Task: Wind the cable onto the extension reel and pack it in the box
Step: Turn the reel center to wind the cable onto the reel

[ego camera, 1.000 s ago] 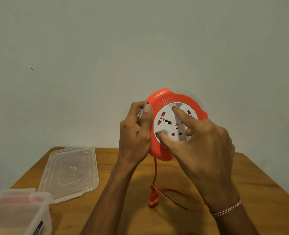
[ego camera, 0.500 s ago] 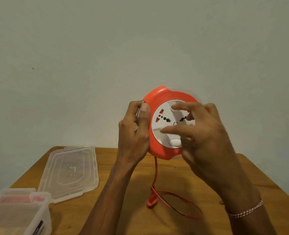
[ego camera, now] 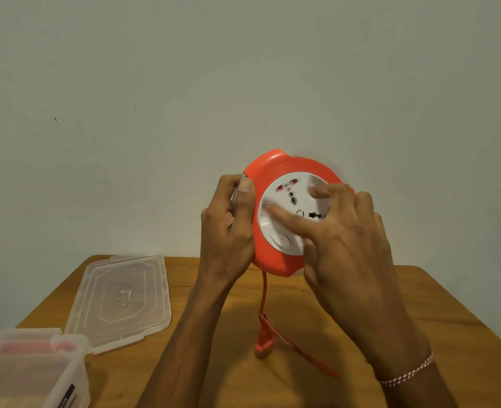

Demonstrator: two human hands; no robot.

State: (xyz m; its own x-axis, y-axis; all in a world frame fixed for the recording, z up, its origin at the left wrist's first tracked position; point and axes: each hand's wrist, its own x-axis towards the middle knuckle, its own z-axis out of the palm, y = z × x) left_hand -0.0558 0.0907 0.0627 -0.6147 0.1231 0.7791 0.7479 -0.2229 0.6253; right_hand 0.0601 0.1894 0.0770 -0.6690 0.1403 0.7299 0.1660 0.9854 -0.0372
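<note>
**Winding the cable by hand, with some cable still loose**

The wooden counter [ego camera: 434, 313] carries a clear lid [ego camera: 119, 298] at the left and, at the near left corner, the open clear box [ego camera: 31, 369]. Something pink lies inside it, too blurred to name.

The person holds the orange reel [ego camera: 275, 178] up in the air above the counter, in front of the wall. The left hand [ego camera: 228, 228] grips the left edge of the reel, with the thumb on the orange rim. The right hand [ego camera: 343, 231] is not clenched: its fingers are spread and press on the white socket disc [ego camera: 290, 201] in the middle, probably to turn it.

The orange cable [ego camera: 263, 293] hangs down from the bottom of the reel. Its plug [ego camera: 263, 340] and a loose loop rest on the counter, so the winding is not yet finished.

The fingertips only push on a smooth disc, so they could slip. The loop near the plug could also twist or catch at the reel opening, and the plug may drag along the counter.
</note>
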